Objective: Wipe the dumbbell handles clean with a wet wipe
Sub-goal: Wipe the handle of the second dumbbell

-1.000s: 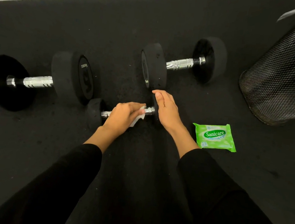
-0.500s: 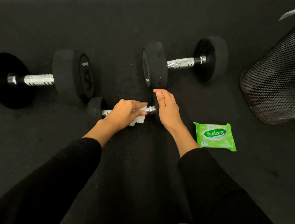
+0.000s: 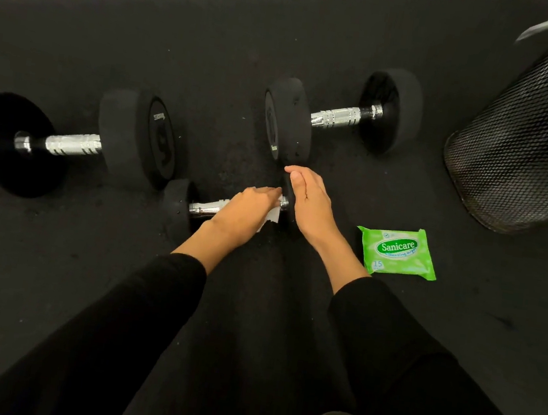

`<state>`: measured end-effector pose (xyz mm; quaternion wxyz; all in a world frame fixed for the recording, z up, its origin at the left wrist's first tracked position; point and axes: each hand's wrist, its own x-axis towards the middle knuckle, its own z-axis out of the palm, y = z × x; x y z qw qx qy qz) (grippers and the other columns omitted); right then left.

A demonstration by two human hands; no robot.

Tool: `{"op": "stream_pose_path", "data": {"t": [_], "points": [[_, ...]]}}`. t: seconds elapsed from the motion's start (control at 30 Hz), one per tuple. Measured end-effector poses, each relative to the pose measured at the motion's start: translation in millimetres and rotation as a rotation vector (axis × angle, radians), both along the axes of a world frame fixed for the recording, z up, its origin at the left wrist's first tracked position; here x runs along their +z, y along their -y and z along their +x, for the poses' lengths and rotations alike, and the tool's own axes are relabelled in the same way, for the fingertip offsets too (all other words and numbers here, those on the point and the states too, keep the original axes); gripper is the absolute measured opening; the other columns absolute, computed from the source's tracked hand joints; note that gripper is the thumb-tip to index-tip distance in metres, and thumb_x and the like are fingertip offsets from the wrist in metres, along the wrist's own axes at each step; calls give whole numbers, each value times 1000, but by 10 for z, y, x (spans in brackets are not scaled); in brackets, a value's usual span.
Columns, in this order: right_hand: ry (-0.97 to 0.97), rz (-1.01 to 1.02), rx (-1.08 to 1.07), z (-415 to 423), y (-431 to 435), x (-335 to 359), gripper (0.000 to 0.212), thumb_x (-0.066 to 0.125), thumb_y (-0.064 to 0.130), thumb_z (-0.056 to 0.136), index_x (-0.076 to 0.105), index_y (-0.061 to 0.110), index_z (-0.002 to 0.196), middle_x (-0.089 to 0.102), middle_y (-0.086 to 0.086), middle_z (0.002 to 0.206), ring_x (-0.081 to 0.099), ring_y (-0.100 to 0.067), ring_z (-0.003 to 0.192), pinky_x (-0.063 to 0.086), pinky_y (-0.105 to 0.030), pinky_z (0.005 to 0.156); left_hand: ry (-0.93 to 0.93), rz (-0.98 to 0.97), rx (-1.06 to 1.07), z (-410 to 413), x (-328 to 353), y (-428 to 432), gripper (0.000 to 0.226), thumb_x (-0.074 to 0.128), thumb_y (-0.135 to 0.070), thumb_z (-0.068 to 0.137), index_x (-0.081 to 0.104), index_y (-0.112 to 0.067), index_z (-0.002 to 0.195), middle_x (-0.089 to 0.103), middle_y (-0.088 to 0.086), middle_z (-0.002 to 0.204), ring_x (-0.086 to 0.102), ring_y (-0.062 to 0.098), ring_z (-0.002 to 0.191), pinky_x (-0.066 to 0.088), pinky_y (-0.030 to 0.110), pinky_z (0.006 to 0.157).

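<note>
the small dumbbell (image 3: pixel 231 207) is lying on the black floor (image 3: pixel 51 266), and everything else is sitting around it. the left hand (image 3: pixel 242 212) is wrapping its fingers (image 3: pixel 260 193) around the chrome handle (image 3: pixel 205 206) near the right end, pressing a white wet wipe (image 3: pixel 273 216) against the metal; a corner of the wipe is peeking out just below the hand. the right hand (image 3: pixel 311 205) is resting on the dumbbell's right weight (image 3: pixel 286 193), fingers curled over its far side and thumb along the top, holding it in place. beyond the small dumbbell and to its left, a large dumbbell (image 3: pixel 76 145) is lying with its near plate just beside the small one's left weight. beyond it and to its right, a second dumbbell (image 3: pixel 339 115) is sitting close to the right hand's fingertips. to the right of the small dumbbell, near the right wrist, a green pack of wipes (image 3: pixel 398 252) is lying flat. further right and well apart, a black mesh bin (image 3: pixel 528 152) is standing.
</note>
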<state>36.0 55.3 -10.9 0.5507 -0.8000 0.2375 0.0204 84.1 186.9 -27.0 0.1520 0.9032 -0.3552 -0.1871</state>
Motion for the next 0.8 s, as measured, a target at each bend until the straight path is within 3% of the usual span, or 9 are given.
{"op": "stream_pose_path", "data": {"t": [0.13,0.23,0.3,0.37,0.47,0.53,0.67,0.73,0.8], "points": [[10,-8,11,-9,-2,16,36,28,31,104,54,23,128,43,0,136,41,-2,109,32,-21,91,87,-53,-2,-221,-16,-44,66,49,4,93,21,-8,151,27,11,156,22,24,145,11,30,118],[15,-9,5,-14,0,17,36,28,30,104,54,22,128,43,0,137,41,-2,108,32,-21,90,140,-52,-40,-329,-8,-82,73,48,8,91,11,-9,152,12,9,160,7,20,149,-4,27,117],[12,-12,7,-8,-2,13,36,28,31,104,53,22,128,42,0,137,41,-2,108,32,-21,91,113,-54,-13,-283,12,-51,71,49,6,92,15,-9,152,17,10,159,10,20,148,0,27,117],[3,-12,7,7,2,8,37,27,31,104,53,23,129,42,0,137,41,-3,108,33,-22,92,57,-57,46,-190,27,15,62,51,1,94,26,-8,149,31,12,154,25,24,144,15,31,117],[-1,-22,9,10,0,9,38,27,31,104,53,22,129,42,-1,137,41,-3,109,31,-21,92,31,-42,128,-120,57,104,41,52,-4,95,47,-7,135,55,14,129,52,29,120,39,34,100],[5,-24,13,-4,1,19,37,27,31,104,53,21,129,42,-1,137,41,-2,109,31,-20,91,65,-59,134,-195,55,125,44,53,2,91,46,-4,134,54,15,130,50,31,123,34,34,104],[16,-15,13,-31,7,26,36,28,30,104,53,22,129,43,0,136,42,-2,108,31,-20,90,174,-42,150,-576,-4,91,73,50,9,89,16,-6,151,16,11,159,11,22,148,1,29,120],[22,5,3,-32,1,28,35,29,30,104,54,22,128,43,1,136,42,-1,108,31,-20,89,156,-84,178,-759,-50,35,71,48,8,91,16,-11,152,11,6,161,9,17,148,0,26,117],[27,4,-4,-33,-8,26,35,29,30,104,54,23,127,43,1,137,42,-2,108,32,-20,90,92,-234,278,-870,-78,-15,66,50,8,91,30,-16,150,22,3,158,18,11,146,10,24,118]]}}
